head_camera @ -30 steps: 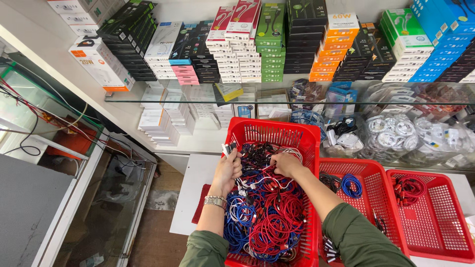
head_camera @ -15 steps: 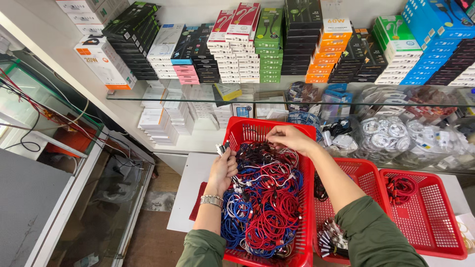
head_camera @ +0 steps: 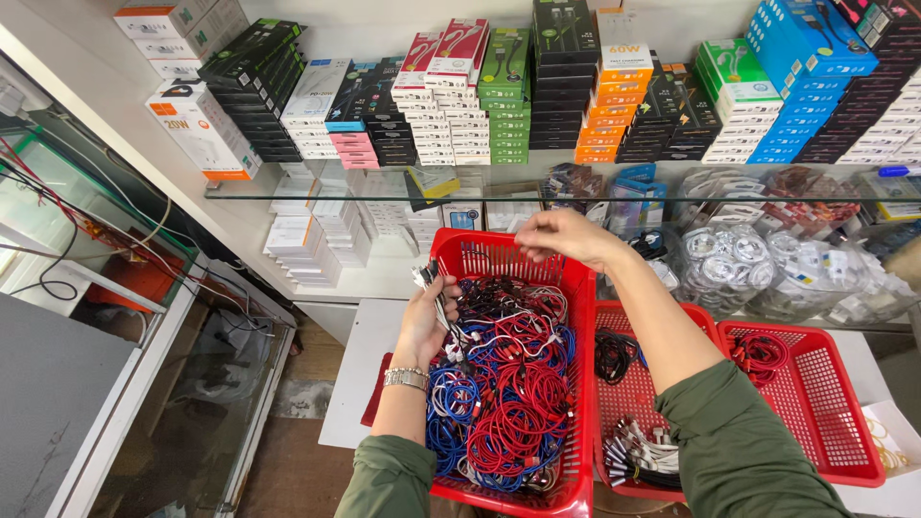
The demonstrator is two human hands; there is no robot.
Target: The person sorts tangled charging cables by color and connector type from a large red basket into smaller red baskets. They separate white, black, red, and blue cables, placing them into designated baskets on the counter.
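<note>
Shelving: stacked retail boxes (head_camera: 537,86) in green, orange, blue, black and pink are ranged along the back wall; a glass shelf (head_camera: 317,187) is seen below them, with bagged white cables (head_camera: 729,264) kept under it at the right.
Large red basket (head_camera: 504,251): set on the white counter (head_camera: 360,360) directly in front of the person; it is filled with coiled cables (head_camera: 508,403) in blue, red, white and black, tangled together.
Middle red basket (head_camera: 638,398): placed touching the large basket's right side; black coils and a bundle of white-ended cables are held in it.
Right red basket (head_camera: 820,403): placed beside the middle one; one red coil is seen inside.
Right hand (head_camera: 566,235): raised above the far rim of the large basket, fingers pinched together; a thin strand appears to be held, though this cannot be told for certain.
Left hand (head_camera: 427,317): closed around a bunch of cable ends (head_camera: 429,278) at the basket's left wall, a metal watch (head_camera: 405,378) worn at the wrist.
Held cables: the long axis runs roughly upright out of the left fist, plugs uppermost, tails trailing down and right into the pile.
Relation: the right hand lies up and right of the held ends, well apart; the left hand is nearer the pile.
Obstruction: loose loops of the heap lie across the trailing tails.
</note>
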